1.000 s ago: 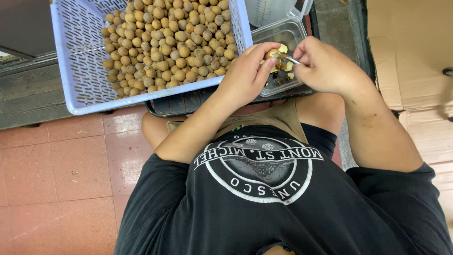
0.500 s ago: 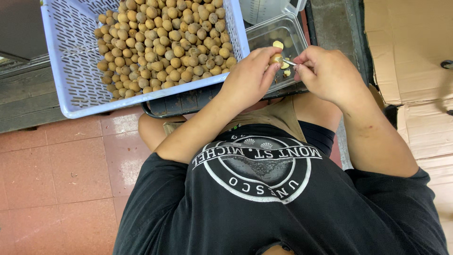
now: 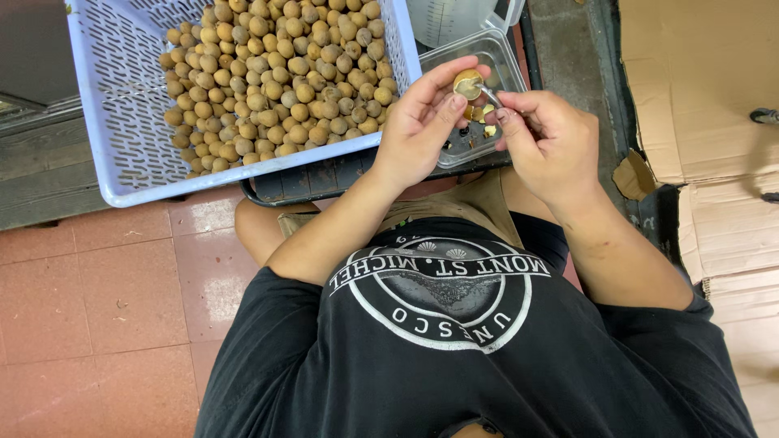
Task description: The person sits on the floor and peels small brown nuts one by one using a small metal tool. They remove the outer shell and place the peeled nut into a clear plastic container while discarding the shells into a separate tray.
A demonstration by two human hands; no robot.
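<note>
Left hand [image 3: 420,130] closed around a small round brown fruit [image 3: 468,82], pinched at the fingertips and turned up toward twelve o'clock, likely so the tool can get at it. Right hand [image 3: 550,142] curled shut at three o'clock of it, gripping a thin metal tool [image 3: 489,95] whose tip meets the fruit. Just beneath, a clear plastic tub [image 3: 503,58] holding dark seeds and scraps, seemingly set there to catch what drops; out at ten o'clock, a lavender slotted basket [image 3: 114,122] heaped with the same brown fruits [image 3: 284,73], within easy reach, with flattened cardboard [image 3: 698,81] off at three o'clock.
</note>
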